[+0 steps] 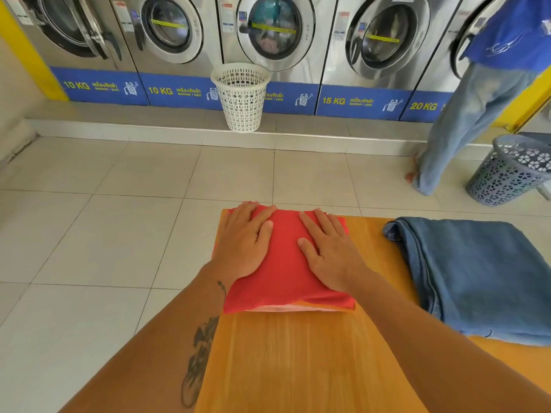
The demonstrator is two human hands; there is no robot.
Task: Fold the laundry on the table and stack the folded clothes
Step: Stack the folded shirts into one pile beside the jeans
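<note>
A folded red garment point(284, 263) is lying at the far left corner of the wooden desk point(286, 362), with a pale layer point(286, 308) peeking out under its near edge. The left hand point(244, 242) is pressing flat on the garment's left side, fingers stretched out and slightly spread, gripping nothing. The right hand point(328, 251) is resting the same way on the right side, palm down and fingers extended, also grasping nothing. To the right on the desk, apart from the red piece, folded blue jeans point(477, 278) are lying, reaching toward the right edge of the view. Beyond the desk, a white perforated basket point(241, 96) is standing on the raised step in front of a row of steel washing machines point(170, 28). At the far right, a person in a blue shirt and light jeans point(471, 114) is standing beside a grey basket point(512, 171) on the tiled floor point(89, 234).
</note>
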